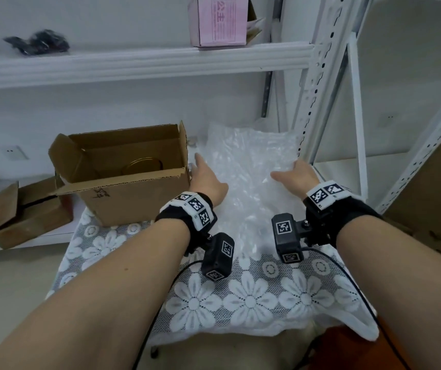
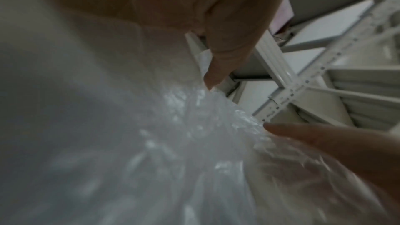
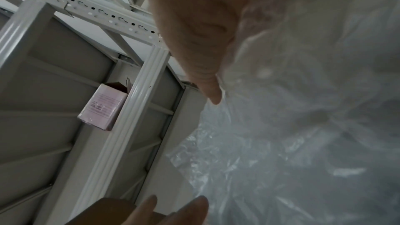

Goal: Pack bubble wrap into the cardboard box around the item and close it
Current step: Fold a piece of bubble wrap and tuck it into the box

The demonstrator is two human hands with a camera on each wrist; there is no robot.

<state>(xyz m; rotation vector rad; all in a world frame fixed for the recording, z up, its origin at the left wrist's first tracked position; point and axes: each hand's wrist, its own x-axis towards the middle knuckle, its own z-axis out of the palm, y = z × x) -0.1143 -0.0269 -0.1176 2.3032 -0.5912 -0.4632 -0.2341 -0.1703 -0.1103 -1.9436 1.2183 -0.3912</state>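
Lace-covered worktop (image 1: 254, 295): crinkly clear bubble wrap (image 1: 243, 166) just right of open corrugated cardboard box (image 1: 123, 169). Left hand (image 1: 206, 177), right hand (image 1: 298, 173) flat on wrap, fingers spread.

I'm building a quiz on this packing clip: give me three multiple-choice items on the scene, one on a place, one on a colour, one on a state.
1. Where does the bubble wrap lie?
A. inside the box
B. on the table right of the cardboard box
C. on the upper shelf

2. What colour is the small carton on the upper shelf?
A. pink
B. green
C. black

3. How is the cardboard box?
A. taped shut
B. crushed flat
C. open, with its flaps up

Answers: 1 B, the wrap lies beside the box under the left hand and right hand. 2 A, its sides are pink. 3 C, a round gold item shows inside.
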